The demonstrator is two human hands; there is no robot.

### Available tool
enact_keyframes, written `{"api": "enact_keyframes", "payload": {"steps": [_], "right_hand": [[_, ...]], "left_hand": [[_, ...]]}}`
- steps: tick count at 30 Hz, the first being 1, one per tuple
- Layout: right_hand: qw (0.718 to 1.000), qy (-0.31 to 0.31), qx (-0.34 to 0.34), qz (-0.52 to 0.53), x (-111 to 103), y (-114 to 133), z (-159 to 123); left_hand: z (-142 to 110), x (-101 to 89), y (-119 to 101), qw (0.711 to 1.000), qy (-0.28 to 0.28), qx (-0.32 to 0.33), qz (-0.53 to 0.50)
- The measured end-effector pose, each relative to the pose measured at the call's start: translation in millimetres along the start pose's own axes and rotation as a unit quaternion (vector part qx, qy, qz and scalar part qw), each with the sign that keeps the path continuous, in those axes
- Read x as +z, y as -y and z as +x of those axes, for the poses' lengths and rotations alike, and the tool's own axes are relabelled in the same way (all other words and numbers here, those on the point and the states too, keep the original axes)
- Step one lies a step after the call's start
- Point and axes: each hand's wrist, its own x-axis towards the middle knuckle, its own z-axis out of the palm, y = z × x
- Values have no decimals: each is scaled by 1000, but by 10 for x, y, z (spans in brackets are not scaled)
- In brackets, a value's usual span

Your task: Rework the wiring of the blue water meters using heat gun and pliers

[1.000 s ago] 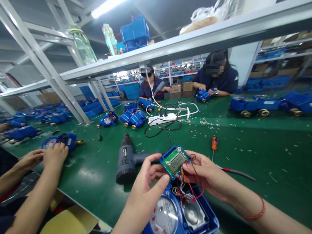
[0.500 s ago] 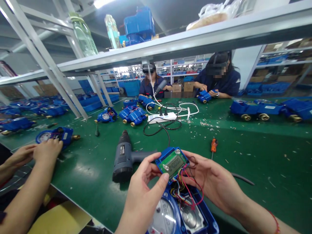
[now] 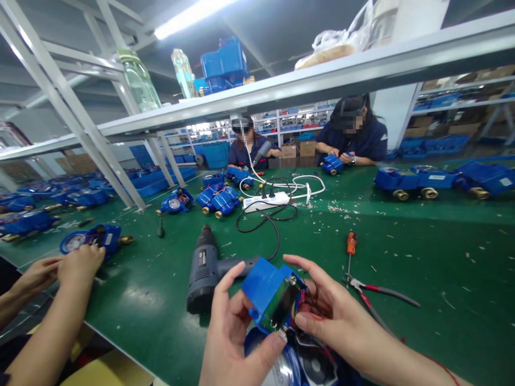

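My left hand [image 3: 233, 335] and my right hand [image 3: 336, 316] together hold a small blue display module [image 3: 269, 294] with a green circuit board, tilted so its blue back faces up. Red and black wires run from it down into an open blue water meter [image 3: 298, 364] at the table's near edge, under my hands. Both hands have their fingers pinched on the module's edges. A dark grey heat gun [image 3: 205, 265] lies on the green table just beyond my left hand.
An orange-handled screwdriver [image 3: 351, 244] and red-handled pliers [image 3: 374, 292] lie right of my hands. A white power strip [image 3: 267, 201] with cables sits mid-table. Another person's hands [image 3: 68, 265] work at the left by a blue meter [image 3: 92, 238]. Two people sit opposite. Several blue meters lie around.
The display module has been turned over from screen-up to blue back up and lowered toward the open meter. The pliers have come into view at the right.
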Motion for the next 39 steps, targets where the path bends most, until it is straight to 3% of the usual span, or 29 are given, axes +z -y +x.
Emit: {"api": "enact_keyframes", "payload": {"steps": [5, 10, 15, 21, 24, 27, 31, 33, 35, 38, 39], "right_hand": [[1000, 15, 9, -14, 9, 50, -10], [997, -51, 0, -56, 3, 71, 23], [982, -119, -75, -124, -56, 136, 41], [993, -76, -87, -39, -80, 236, -25], [987, -82, -86, -110, -57, 231, -54], [956, -115, -125, -241, -50, 199, -75], [854, -126, -270, -426, -84, 140, -93], [828, -124, -299, -458, -97, 128, -85], [857, -129, -250, -432, -100, 142, -62], [953, -109, -84, -269, -96, 194, -15], [973, -99, -36, -203, -94, 210, 0]], "left_hand": [[47, -52, -9, 999, 39, -34, -12], [71, -88, 18, 998, 40, -41, -6], [51, -63, -13, 999, 10, -32, 7], [7, -38, -23, 999, -3, -8, 43], [-17, -60, 9, 999, 0, -5, 43], [-33, -84, 35, 999, 7, -13, 52], [-35, -88, 35, 998, 9, -24, 49], [-30, -75, 21, 999, 1, -31, 35], [-20, -55, 7, 999, -9, -39, 13], [13, -42, 7, 998, -21, -44, -39], [31, -51, 17, 997, -21, -47, -52]]}}
